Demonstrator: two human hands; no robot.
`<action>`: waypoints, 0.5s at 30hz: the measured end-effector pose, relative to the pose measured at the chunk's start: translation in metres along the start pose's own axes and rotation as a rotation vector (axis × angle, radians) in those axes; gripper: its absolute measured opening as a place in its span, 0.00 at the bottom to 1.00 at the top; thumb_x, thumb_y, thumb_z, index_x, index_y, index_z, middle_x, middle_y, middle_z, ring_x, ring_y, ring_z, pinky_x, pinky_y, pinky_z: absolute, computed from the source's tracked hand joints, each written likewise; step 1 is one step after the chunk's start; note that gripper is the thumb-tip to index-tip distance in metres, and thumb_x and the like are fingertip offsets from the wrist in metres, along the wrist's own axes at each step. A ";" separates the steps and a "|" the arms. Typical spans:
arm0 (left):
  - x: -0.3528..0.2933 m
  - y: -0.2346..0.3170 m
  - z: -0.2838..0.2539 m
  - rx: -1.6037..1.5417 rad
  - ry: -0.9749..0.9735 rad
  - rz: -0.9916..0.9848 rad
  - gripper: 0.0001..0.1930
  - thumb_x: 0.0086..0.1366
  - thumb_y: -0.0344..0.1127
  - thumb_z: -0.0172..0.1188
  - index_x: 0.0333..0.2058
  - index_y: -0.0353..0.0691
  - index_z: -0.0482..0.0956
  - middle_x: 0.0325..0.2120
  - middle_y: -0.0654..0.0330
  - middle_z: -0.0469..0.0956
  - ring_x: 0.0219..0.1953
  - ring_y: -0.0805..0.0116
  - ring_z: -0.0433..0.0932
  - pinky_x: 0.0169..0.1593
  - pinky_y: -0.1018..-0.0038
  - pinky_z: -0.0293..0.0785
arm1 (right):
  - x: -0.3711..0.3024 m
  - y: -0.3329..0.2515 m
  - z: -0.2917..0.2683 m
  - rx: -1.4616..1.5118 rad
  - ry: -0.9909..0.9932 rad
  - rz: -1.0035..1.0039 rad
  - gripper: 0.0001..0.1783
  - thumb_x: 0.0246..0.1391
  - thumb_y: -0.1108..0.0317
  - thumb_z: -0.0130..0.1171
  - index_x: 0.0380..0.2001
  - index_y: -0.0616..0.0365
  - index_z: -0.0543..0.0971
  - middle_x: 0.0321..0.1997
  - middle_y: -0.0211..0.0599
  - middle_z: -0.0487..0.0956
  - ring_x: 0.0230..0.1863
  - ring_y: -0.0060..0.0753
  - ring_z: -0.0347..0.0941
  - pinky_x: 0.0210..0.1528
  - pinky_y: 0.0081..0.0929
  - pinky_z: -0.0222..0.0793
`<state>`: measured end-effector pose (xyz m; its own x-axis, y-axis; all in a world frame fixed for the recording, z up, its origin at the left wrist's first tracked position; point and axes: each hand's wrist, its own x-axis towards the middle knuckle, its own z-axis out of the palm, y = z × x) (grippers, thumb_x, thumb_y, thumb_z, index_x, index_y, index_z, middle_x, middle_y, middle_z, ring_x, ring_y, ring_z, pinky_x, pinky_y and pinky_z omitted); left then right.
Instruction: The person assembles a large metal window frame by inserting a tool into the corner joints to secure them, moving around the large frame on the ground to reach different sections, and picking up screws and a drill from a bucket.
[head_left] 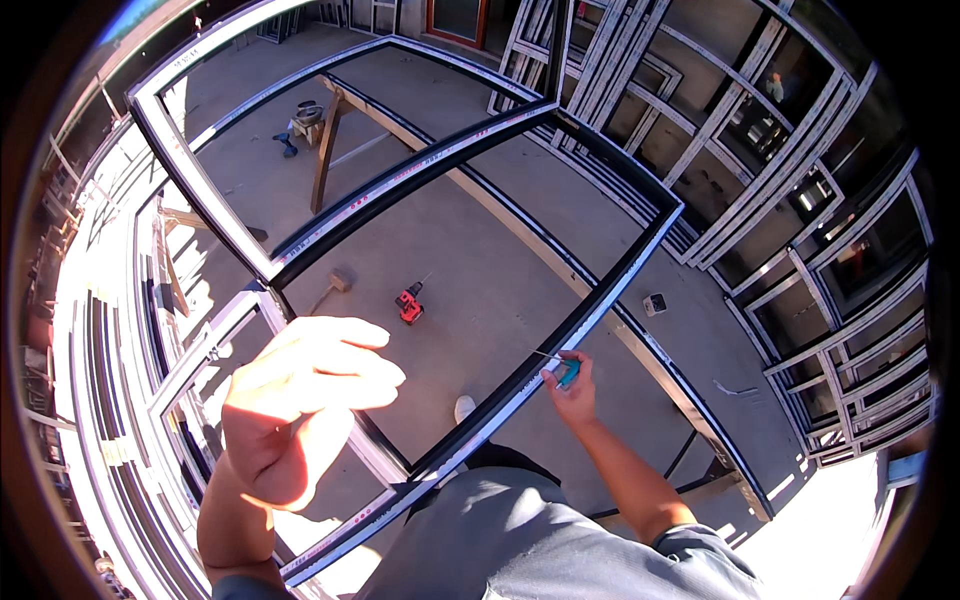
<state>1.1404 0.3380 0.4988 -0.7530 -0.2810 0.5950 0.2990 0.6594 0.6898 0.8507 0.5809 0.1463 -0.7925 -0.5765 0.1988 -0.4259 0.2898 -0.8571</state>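
**Screwdriver at the frame's near rail**

The right hand is closed around a small screwdriver with a teal handle, its thin shaft pointing up and to the left, toward the dark near rail of the window frame. The tip sits at or just above the rail's top face; the view is too small there to say whether it touches. That rail runs on a long diagonal, from low near the person's left side up to the frame's far right corner, and the screwdriver's shaft lies roughly across it rather than along it.

The left hand is raised close to the camera, fingers loosely curled and holding nothing, hovering above the left stretch of the same frame and well apart from the tool. The right hand is plainly the nearer one to the working spot on the rail.

Down on the concrete floor, seen through the frame, lie a red drill and a mallet. More frames lean stacked at the right.
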 end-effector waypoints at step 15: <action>-0.054 0.213 0.204 -0.477 0.044 0.632 0.12 0.56 0.38 0.66 0.38 0.42 0.84 0.33 0.61 0.82 0.32 0.68 0.82 0.42 0.67 0.84 | -0.359 0.068 -0.170 -0.340 0.317 0.600 0.30 0.48 0.62 0.72 0.50 0.56 0.68 0.44 0.48 0.78 0.46 0.54 0.77 0.46 0.43 0.72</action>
<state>1.1246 0.6359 0.5292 -0.3355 0.0129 0.9420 0.8887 0.3361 0.3119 1.0318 0.9377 0.0979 -0.9963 -0.0134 -0.0847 0.0477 0.7339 -0.6776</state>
